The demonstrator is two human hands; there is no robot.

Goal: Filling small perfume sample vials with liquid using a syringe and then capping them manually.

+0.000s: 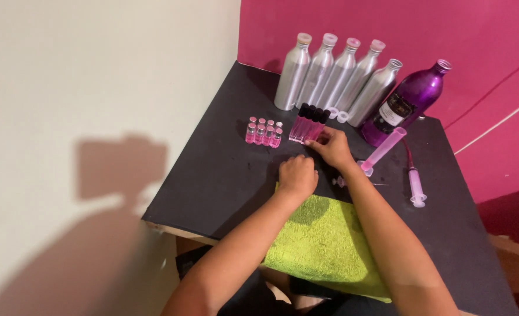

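My right hand [331, 147] touches the pink tubes [307, 124] near the silver bottles [329, 73], grip unclear. My left hand [297, 174] rests clenched on the tabletop [212, 169] above the green towel [324, 246].

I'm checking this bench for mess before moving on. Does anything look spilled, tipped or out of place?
No spill shows. The measuring tube lies tipped on its side near the right hand, and the syringe lies loose by it. The purple bottle and silver bottles stand uncapped.

Five silver bottles [335, 73] (capped pink) stand beside a purple bottle [408, 99].
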